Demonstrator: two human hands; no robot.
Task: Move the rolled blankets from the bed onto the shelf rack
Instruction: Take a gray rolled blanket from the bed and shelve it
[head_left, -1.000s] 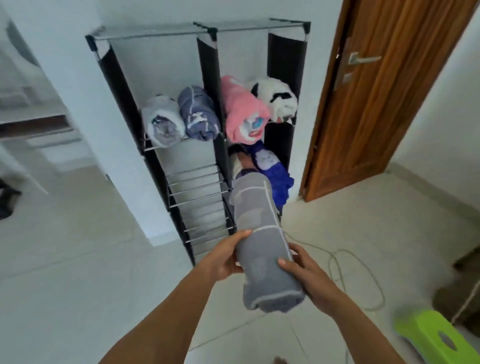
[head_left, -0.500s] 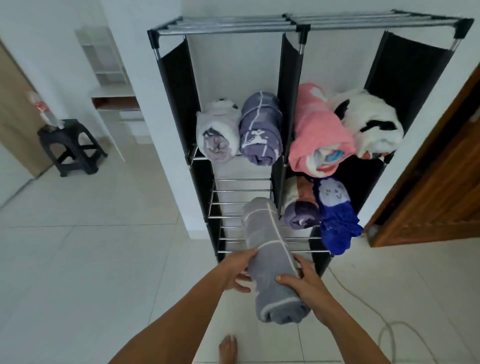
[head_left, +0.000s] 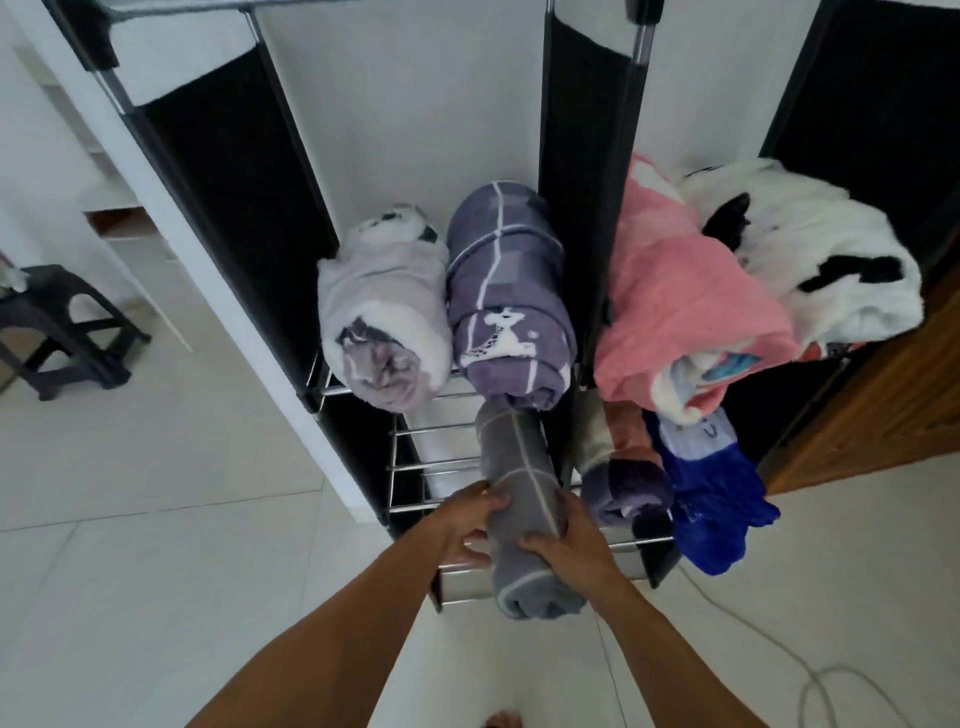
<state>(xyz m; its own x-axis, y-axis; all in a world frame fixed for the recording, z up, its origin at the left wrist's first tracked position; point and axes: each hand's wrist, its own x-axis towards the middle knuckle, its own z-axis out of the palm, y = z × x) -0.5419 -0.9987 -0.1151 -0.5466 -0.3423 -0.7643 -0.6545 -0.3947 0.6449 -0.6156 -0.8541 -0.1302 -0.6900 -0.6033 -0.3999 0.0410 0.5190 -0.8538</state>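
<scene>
- Grey roll (head_left: 522, 512): a rolled blanket with thin pale stripes, held in both hands in front of the lower left bay of the rack (head_left: 228, 197).
- Long axis runs away from the person into the bay; far end points at the rack's back and lies over the wire shelf (head_left: 436, 462), near end sticks out past the shelf's front edge toward the camera, spiral end visible.
- Whether the roll's underside rests on the bars cannot be told.
- Left hand (head_left: 467, 525): closed on the roll's left side, thumb on top, fingers curled beneath.
- Right hand (head_left: 566, 540): closed on the roll's right side, fingers wrapped over the top near the near end.
- Upper left shelf: lilac roll (head_left: 387, 317) and purple roll (head_left: 509, 296) lie side by side, touching, both end-on to the camera. The purple roll's near end sits just above the grey roll's far end.
- Upper right shelf: pink roll (head_left: 680, 296) beside a white-and-black roll (head_left: 810, 249), touching.
- Lower right shelf: brown-and-purple roll (head_left: 621, 467) next to a blue blanket (head_left: 711, 493) that hangs loose over the front edge.
- Floor (head_left: 156, 519): pale tile. A dark stool (head_left: 67, 322) stands at left, well apart from the rack; a light cable (head_left: 810, 675) trails at lower right.
- Wooden door (head_left: 893, 405) stands just beside the rack's right side.
</scene>
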